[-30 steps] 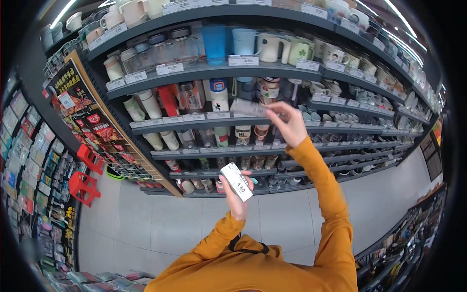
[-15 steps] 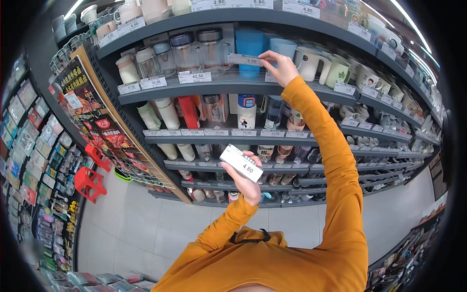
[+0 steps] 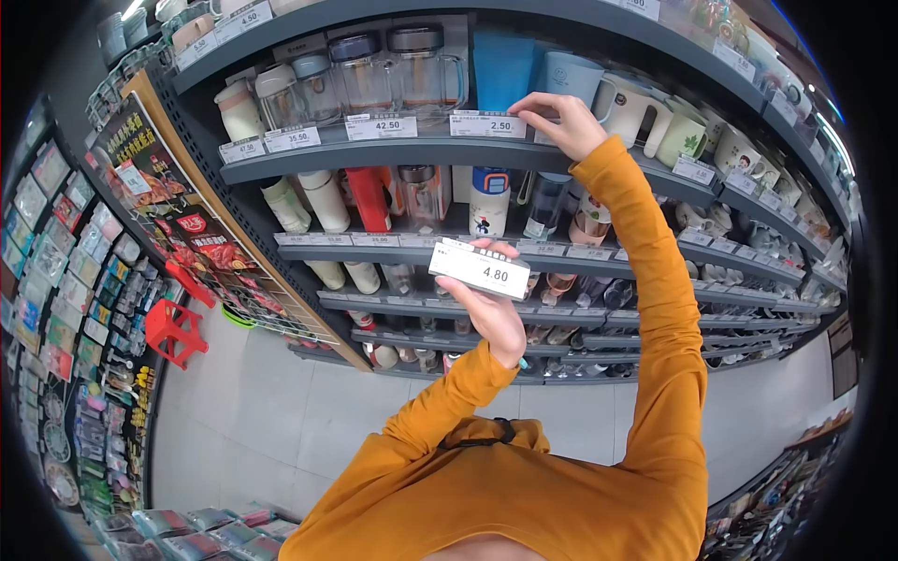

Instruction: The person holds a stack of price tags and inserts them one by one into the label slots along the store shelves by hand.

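The 4.80 label (image 3: 479,271) is being held in the left hand (image 3: 496,318), its fingers closing around the edges and its printed face being turned up. Further card edges are showing along its upper side. At the front edge of the mug shelf (image 3: 393,155), the right end of the 2.50 label (image 3: 486,126) is being touched by the right hand (image 3: 571,126). Its fingers are being kept narrow, thumb and index near each other; whether the label is being pinched cannot be told. The 42.50 label (image 3: 382,127) is being displayed to its left on the same edge.

Behind the 2.50 label, a blue cup (image 3: 503,70) is being carried by the shelf, with a light blue mug (image 3: 568,79) standing just to its right. Farther right, a green mug (image 3: 681,136) with a leaf print is being shown. To the left, 2 clear lidded mugs (image 3: 418,73) are being lined up, their dark lids being seated on top. On the shelf below, a white bottle (image 3: 489,206) is being kept upright, its blue lid being fitted. What is being held inside these containers cannot be made out.
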Tool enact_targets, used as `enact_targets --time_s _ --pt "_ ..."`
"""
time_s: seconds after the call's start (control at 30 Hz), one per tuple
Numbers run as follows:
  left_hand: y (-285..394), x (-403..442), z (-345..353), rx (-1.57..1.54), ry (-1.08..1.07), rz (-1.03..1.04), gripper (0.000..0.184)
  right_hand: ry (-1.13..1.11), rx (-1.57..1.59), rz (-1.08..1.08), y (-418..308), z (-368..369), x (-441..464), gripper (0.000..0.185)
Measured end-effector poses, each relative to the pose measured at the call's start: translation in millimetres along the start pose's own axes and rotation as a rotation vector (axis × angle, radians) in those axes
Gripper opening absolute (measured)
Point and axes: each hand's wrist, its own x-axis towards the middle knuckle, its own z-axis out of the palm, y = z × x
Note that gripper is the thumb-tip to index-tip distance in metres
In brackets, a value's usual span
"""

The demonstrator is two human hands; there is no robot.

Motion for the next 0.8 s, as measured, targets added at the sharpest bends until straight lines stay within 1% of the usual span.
enact_targets --time_s 0.07,0.17,0.2,0.27,0.37,0.4,0.47,0.5,0.53,0.6,0.67,0.7,0.73,0.8 --pt "-2.9 2.3 0.1 0.010 0.001 0.007 0.069 0.030 -0.077 -0.044 -3.8 1.2 -4.7 0.018" --pt "-9.1 2.8 -1.2 0.011 -0.016 0.002 0.068 0.267 -0.239 -0.287 -37.5 4.1 -23.0 0.016" --pt "-9.9 3.5 -1.0 0.016 -0.013 0.008 0.068 0.295 -0.167 -0.315 -52.9 6.1 -34.0 0.014" --pt "-12.7 3.5 -0.2 0.031 0.000 0.025 0.069 0.179 -0.027 -0.248 -76.2 10.9 -61.4 0.013" --pt "-16.5 -2.4 3.3 0.027 0.013 0.031 0.068 0.052 0.086 -0.075 -86.2 17.8 -99.4 0.021" --pt "-18.4 -4.8 5.8 0.027 0.010 0.038 0.068 0.034 0.092 -0.002 -85.2 18.4 -110.4 0.023" --pt "-27.3 -11.0 5.1 0.060 -0.005 0.061 0.068 -0.008 0.200 0.190 -76.6 21.7 -132.1 0.026" --pt "-32.8 -15.9 4.6 0.076 -0.016 0.069 0.068 -0.052 0.352 0.267 -72.6 24.1 -144.3 0.029" --pt "-37.2 -23.0 5.6 0.084 -0.022 0.056 0.068 -0.074 0.432 0.303 -63.1 30.1 -158.0 0.031" --pt "-44.7 -38.2 8.6 0.092 -0.043 0.038 0.067 -0.142 0.606 0.441 -54.6 32.1 -185.4 0.029" --pt "-54.3 -56.6 7.9 0.145 -0.105 0.009 0.067 -0.160 0.685 0.471 -47.3 28.8 -210.9 0.025" --pt "-57.8 -67.3 10.7 0.148 -0.118 -0.022 0.067 -0.167 0.748 0.522 -46.9 23.0 -222.1 0.022" --pt "-62.0 -78.3 14.0 0.152 -0.129 -0.053 0.067 -0.118 0.751 0.506 -45.2 19.0 -235.5 0.021" --pt "-71.3 -98.7 18.6 0.185 -0.193 -0.075 0.069 -0.112 0.849 0.627 -44.4 2.6 -261.6 0.020"
